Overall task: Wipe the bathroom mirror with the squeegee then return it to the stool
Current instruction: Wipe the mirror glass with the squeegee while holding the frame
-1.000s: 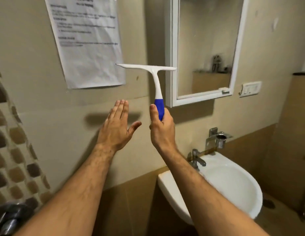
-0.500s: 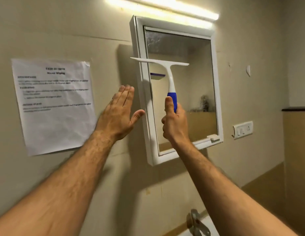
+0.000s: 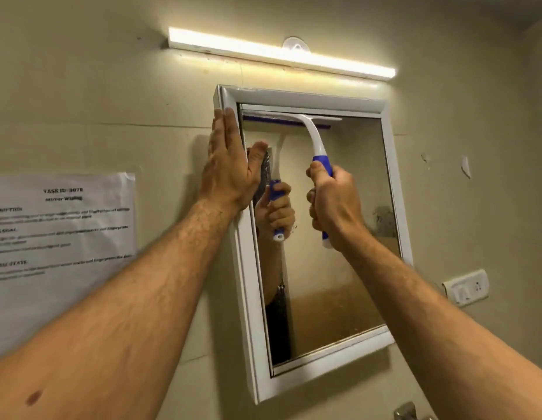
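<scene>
Blade up at the very top of the mirror (image 3: 333, 237), and this looks like the start of the first stroke. The right hand (image 3: 333, 204) is wrapped tight round the blue grip of the squeegee (image 3: 309, 133), its white neck curving up to the blade, which lies along the glass just under the top of the frame. The left hand (image 3: 230, 165) is flat, fingers straight, pressed against the mirror's left frame edge, thumb reaching onto the glass, holding nothing.

By my reading, hardly any wiping is done: a dark smudge sits at the mirror's right side and speckling shows low on the glass. The whole pull down remains, then the return.

The stool is nowhere in view. Whether the rubber truly touches the glass is hard to tell. Below the mirror, only a sliver of tap (image 3: 406, 412) shows.
</scene>
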### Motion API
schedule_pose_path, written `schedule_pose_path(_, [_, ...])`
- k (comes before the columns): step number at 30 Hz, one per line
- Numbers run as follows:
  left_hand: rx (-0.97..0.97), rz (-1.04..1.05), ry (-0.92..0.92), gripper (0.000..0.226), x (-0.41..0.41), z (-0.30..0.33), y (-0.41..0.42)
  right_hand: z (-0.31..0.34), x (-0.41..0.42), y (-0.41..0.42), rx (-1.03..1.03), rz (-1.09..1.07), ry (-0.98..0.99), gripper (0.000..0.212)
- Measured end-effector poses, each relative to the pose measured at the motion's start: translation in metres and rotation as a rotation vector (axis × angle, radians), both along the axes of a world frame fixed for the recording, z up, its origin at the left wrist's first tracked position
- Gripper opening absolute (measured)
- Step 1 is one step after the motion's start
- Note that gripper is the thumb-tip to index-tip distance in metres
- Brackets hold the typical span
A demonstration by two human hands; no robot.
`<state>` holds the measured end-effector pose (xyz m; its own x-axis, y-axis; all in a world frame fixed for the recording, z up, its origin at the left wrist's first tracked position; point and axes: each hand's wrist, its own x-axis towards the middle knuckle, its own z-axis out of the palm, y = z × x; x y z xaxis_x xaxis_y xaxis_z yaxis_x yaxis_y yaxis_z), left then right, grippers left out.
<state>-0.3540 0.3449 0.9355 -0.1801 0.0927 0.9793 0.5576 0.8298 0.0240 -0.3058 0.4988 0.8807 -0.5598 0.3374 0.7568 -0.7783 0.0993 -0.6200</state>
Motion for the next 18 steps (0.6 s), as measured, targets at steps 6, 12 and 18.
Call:
schedule_pose_path(6, [0.119,-0.120,0.043,0.072,-0.019,-0.020,0.007,-0.001,-0.010,0.006,0.066,0.016,0.012,0.020])
schedule_pose_path(12, [0.171,-0.193,0.039,0.066,-0.023,-0.021,0.007,-0.032,-0.006,0.006,0.076,0.086,0.027,0.021])
schedule_pose_path(18, [0.230,-0.204,0.045,0.062,-0.021,-0.025,0.009,-0.014,0.000,0.006,0.031,0.179,0.011,0.026])
